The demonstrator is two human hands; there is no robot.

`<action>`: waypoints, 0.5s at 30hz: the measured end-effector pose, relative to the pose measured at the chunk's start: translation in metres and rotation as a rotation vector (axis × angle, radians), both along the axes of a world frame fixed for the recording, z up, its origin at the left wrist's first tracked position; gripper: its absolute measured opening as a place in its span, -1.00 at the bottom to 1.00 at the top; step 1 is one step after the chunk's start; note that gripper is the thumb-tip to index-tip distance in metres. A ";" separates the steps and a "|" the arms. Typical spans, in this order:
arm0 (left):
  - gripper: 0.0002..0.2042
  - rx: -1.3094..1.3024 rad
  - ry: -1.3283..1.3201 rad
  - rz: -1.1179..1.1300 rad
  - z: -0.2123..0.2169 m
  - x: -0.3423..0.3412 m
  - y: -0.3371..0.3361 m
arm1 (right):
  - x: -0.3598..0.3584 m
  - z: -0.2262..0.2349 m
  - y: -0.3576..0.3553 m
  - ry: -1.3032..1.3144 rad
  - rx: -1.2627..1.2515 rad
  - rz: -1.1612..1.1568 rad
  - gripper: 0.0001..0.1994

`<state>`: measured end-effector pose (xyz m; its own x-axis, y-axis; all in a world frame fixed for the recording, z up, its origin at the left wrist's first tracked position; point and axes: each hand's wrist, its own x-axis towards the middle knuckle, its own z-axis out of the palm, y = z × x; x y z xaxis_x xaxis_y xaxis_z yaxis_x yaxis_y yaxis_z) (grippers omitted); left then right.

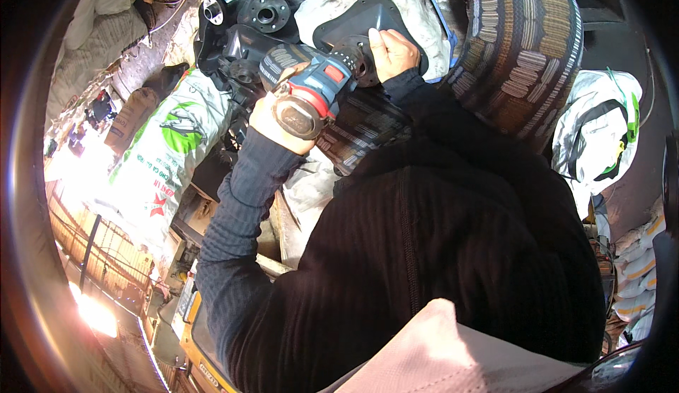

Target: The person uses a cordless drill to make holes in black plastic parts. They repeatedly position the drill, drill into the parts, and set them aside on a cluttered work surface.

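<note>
My left hand [267, 119] is wrapped round a blue and red cordless drill [320, 82], seen mostly from its rear end. The drill's dark chuck points toward the round flange of a black flanged part [376, 20]. Whether the tip touches the flange is too small to tell. My right hand [395, 55] is closed over the near right side of this part, beside the flange, with the thumb lying along it. The part has a wide plate with a dark, shiny hollow face and rests on a dirty white sack or cloth [311, 22].
Several similar black flanged parts [266, 13] are heaped at the far left. A printed white and green sack [170, 149] stands left of my left arm. Brown patterned fabric [523, 54] covers my legs. Another white bag [590, 135] lies at the right, and a yellow-framed object [198, 340] at the lower left.
</note>
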<state>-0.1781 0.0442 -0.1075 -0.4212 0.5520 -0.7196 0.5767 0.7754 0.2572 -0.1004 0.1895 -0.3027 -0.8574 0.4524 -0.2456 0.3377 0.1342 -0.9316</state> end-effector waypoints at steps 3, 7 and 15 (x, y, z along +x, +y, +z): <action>-0.48 -0.095 0.122 0.197 -0.003 0.012 -0.002 | 0.000 -0.001 -0.002 0.048 0.051 -0.027 -0.68; -0.38 0.051 0.169 0.126 -0.035 0.009 -0.006 | -0.003 -0.004 -0.002 0.091 0.041 -0.038 -0.66; -0.44 0.023 0.098 0.243 -0.057 0.013 -0.031 | -0.006 -0.005 0.003 -0.031 -0.046 0.013 -0.62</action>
